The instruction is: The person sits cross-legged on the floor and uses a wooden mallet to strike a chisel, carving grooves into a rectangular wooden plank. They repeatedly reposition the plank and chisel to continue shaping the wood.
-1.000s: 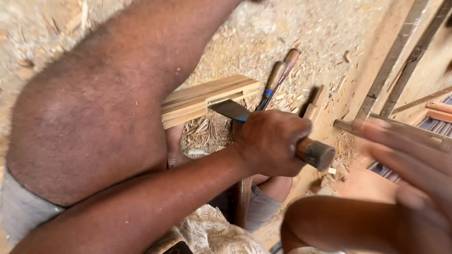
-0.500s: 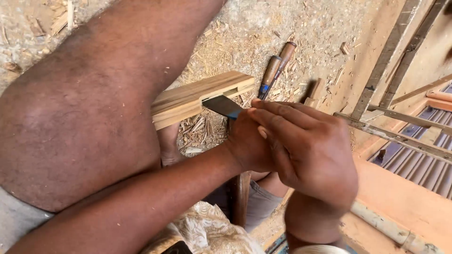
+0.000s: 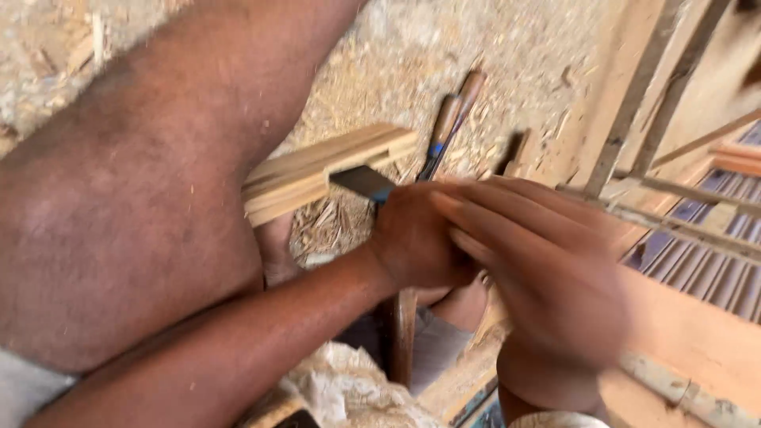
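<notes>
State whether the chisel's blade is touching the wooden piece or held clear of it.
Touching. The chisel blade tip meets the notched end of the wooden piece, gripped by the left hand.

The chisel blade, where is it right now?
In the head view, the chisel blade sits near the middle, its edge against the wooden piece, sticking out of the left hand beside the knee.
</notes>
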